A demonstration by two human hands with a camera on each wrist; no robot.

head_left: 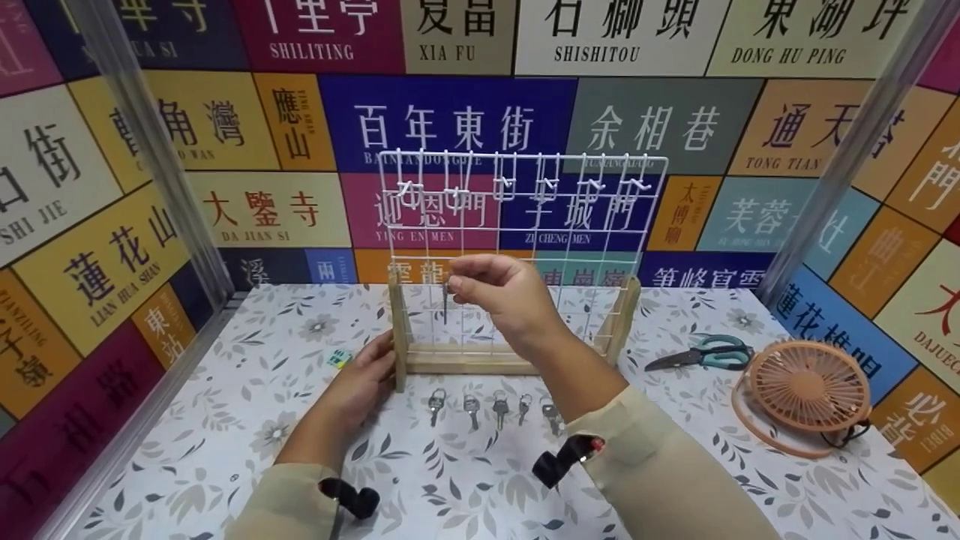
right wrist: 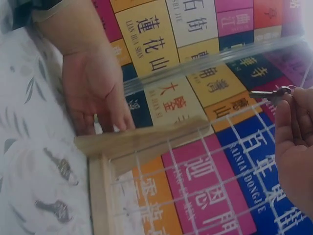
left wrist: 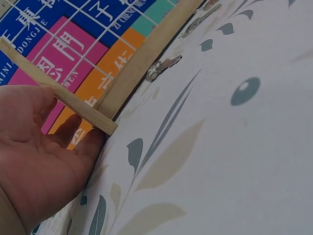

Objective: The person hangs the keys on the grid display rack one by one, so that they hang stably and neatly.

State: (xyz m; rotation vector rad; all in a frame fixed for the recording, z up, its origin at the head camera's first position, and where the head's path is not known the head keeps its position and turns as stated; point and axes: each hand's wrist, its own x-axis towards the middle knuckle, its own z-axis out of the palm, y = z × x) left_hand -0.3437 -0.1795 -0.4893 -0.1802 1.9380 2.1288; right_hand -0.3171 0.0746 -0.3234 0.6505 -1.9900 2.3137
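Observation:
My right hand (head_left: 506,300) is raised before a white wire grid rack (head_left: 517,229), near its left half. Between thumb and fingers it pinches a metal key (right wrist: 268,94) by the ring end, and the blade hangs down in the head view. My left hand (left wrist: 46,152) is low at the rack's left side, its fingertips against the outer side of the wooden upright (left wrist: 73,100). White hooks (head_left: 504,187) line the upper part of the grid. Several keys (head_left: 471,409) with rings lie in a row on the table in front of the wooden base (head_left: 465,364).
Teal-handled scissors (head_left: 701,354) lie right of the rack, beside an orange fan (head_left: 810,386). A small green item (head_left: 340,358) sits left of the rack, near my left hand. Clear side panels flank the leaf-patterned table (head_left: 187,427), with a colourful sign wall behind.

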